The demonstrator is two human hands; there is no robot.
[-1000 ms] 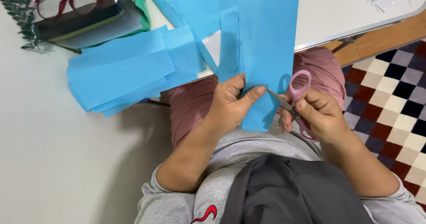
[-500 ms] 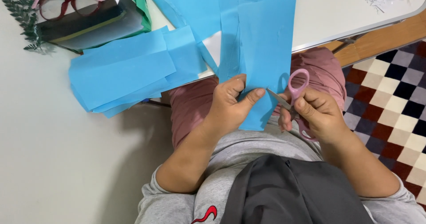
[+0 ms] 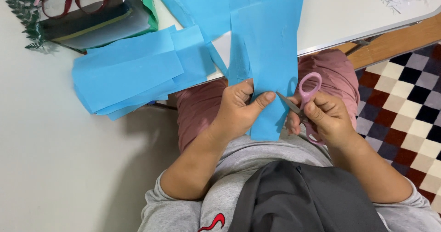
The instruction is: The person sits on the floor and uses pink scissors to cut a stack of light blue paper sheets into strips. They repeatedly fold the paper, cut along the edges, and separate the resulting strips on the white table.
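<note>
Two hands work: left hand point(image 3: 239, 112) pinches blue paper point(image 3: 271, 52), right hand point(image 3: 324, 119) grips seemingly closed pink scissors point(image 3: 301, 101).

1. I see a blue paper strip point(image 3: 271, 52): long, thin, running from the tabletop down over my lap, lower end pinched at its left edge.
2. Pink-handled scissors point(image 3: 301, 104): grey blades point left, tips touching the strip's right edge, just beside the pinch point. Handle loops are upright.
</note>
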